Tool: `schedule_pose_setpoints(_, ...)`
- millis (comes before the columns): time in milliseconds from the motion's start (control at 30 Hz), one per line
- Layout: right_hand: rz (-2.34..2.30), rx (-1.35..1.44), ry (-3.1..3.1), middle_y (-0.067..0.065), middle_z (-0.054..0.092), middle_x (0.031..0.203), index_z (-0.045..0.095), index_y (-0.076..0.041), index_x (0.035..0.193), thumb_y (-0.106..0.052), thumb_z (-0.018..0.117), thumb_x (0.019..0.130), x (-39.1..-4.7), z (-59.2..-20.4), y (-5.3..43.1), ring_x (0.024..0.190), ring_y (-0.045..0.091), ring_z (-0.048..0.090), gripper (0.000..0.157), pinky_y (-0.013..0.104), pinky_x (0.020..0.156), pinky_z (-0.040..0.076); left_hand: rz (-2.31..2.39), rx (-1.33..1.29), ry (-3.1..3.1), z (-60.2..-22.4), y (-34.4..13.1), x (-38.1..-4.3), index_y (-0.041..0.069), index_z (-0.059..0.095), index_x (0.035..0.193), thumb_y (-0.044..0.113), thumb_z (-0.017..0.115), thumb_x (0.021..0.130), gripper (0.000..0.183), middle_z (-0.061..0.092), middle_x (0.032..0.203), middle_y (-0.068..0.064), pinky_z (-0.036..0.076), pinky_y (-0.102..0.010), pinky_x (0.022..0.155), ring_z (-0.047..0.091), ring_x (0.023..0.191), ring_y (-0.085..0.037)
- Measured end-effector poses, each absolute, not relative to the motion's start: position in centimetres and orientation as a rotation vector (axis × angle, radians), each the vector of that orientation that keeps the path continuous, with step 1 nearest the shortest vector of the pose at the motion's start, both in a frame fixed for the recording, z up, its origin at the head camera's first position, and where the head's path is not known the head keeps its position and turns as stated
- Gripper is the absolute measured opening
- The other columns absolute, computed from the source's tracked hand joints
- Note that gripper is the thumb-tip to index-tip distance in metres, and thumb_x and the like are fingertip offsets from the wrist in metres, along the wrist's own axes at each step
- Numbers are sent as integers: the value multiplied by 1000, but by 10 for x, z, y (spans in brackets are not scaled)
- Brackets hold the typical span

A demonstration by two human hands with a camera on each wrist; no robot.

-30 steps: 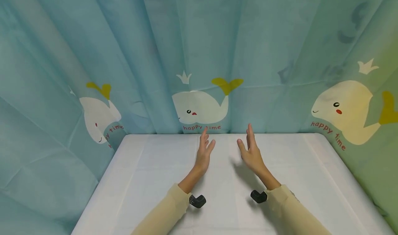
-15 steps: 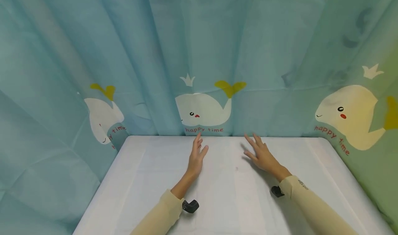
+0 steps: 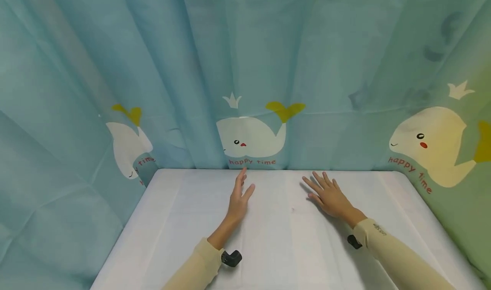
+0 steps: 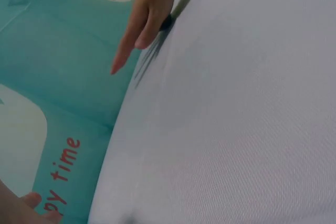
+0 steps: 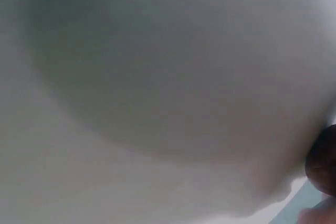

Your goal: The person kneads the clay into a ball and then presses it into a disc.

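My left hand (image 3: 238, 202) is held on edge over the white table (image 3: 268, 247), its fingers straight toward the far side and the thumb apart from them. Nothing is in it. To the right, my right hand (image 3: 331, 199) has turned palm down, fingers spread, low over the tabletop with its shadow close beneath. It holds nothing either. In the left wrist view the right hand (image 4: 152, 9) shows at the top, pointing downward, and part of the left hand (image 4: 21, 208) fills the lower left corner. The right wrist view is mostly a blurred pale surface, with fingers (image 5: 320, 213) at the lower right corner.
A blue-green curtain (image 3: 253, 68) printed with white whales and "happy time" hangs behind the table's far edge and along both sides. A small black camera (image 3: 232, 258) sits at the left wrist, another black camera (image 3: 354, 242) at the right wrist.
My right hand has turned from upright to palm down, spread its fingers and moved right and lower. My left hand has shifted slightly left. The view has tilted a little.
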State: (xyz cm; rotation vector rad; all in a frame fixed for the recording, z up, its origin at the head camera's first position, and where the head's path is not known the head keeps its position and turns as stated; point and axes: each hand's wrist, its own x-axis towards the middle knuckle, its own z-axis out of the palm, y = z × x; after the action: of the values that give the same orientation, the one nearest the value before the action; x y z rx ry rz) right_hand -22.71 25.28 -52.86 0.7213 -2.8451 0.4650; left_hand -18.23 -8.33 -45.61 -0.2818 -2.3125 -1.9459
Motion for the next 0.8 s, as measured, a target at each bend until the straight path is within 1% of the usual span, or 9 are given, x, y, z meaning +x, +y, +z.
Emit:
schedule_pose_setpoints(100, 422, 685, -2877, 28, 26, 164, 36, -21, 161, -35, 55, 108, -226, -531, 253, 146, 61, 19, 58, 79, 109, 18, -1928, -253, -2322, -450, -89, -179, 3, 28, 160, 17, 51, 106, 60, 32, 162, -24, 19, -64, 119, 27, 150, -44)
schedule_pose_setpoints(233, 438, 618, -2946, 27, 20, 166, 33, -22, 162, -40, 49, 109, -227, -534, 254, 147, 61, 15, 59, 81, 109, 13, -1912, -211, -2325, -450, -95, -178, 2, 29, 160, 16, 51, 106, 60, 32, 161, -26, 19, -66, 118, 27, 149, -46)
schedule_pose_setpoints(400, 456, 552, -2997, 27, 19, 166, 33, -20, 162, -45, 45, 109, -230, -537, 253, 147, 62, 11, 61, 83, 108, 8, -1912, -203, -2313, -470, -101, -190, 4, 26, 162, 15, 51, 107, 61, 29, 162, -25, 17, -65, 119, 24, 150, -45)
schedule_pose_setpoints(533, 444, 517, -3025, 24, 16, 168, 30, -22, 163, -50, 41, 108, -232, -541, 253, 149, 59, 7, 62, 83, 108, 4, -1894, -188, -2303, -491, -105, -200, 11, 26, 163, 18, 52, 107, 62, 29, 164, -21, 18, -61, 121, 25, 151, -40)
schedule_pose_setpoints(633, 453, 498, -3044, 23, 15, 169, 28, -24, 164, -52, 39, 108, -233, -542, 252, 150, 59, 5, 63, 83, 108, 2, -1882, -204, -2298, -497, -108, -203, 15, 27, 163, 21, 54, 106, 63, 30, 164, -19, 19, -59, 121, 26, 152, -36)
schedule_pose_setpoints(800, 466, 462, -3049, 22, 13, 169, 27, -25, 164, -56, 40, 107, -235, -540, 250, 150, 58, 3, 67, 82, 108, 0, -1874, -264, -2280, -498, -110, -207, 14, 27, 163, 20, 54, 106, 63, 29, 165, -16, 18, -56, 123, 26, 152, -33)
